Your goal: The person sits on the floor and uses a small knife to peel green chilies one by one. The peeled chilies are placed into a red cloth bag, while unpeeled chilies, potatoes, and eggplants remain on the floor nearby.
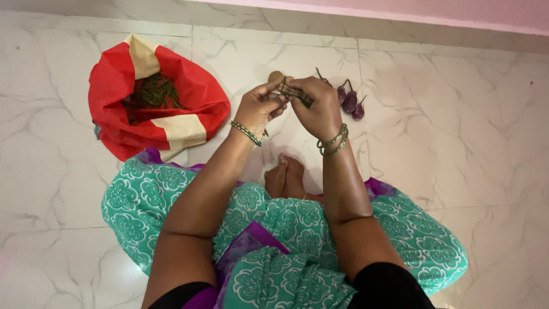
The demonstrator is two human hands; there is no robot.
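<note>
Where hands [291, 103] meet, a green vegetable [294, 93].

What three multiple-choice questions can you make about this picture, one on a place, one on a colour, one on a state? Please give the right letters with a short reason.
1. Where does the red and cream bag lie on the marble floor?
A. on the person's left side
B. on the person's right side
C. on the lap

2. What colour are the small aubergines on the floor?
A. yellow
B. white
C. dark purple

3. How is the striped green vegetable now?
A. lying alone on the floor
B. held between both hands
C. inside the bag

Right letters:
1 A: the bag lies beside the left arm, with green vegetables in it.
2 C: they are dark purple, with thin stems.
3 B: the left hand and the right hand both grip it above the feet.
</note>
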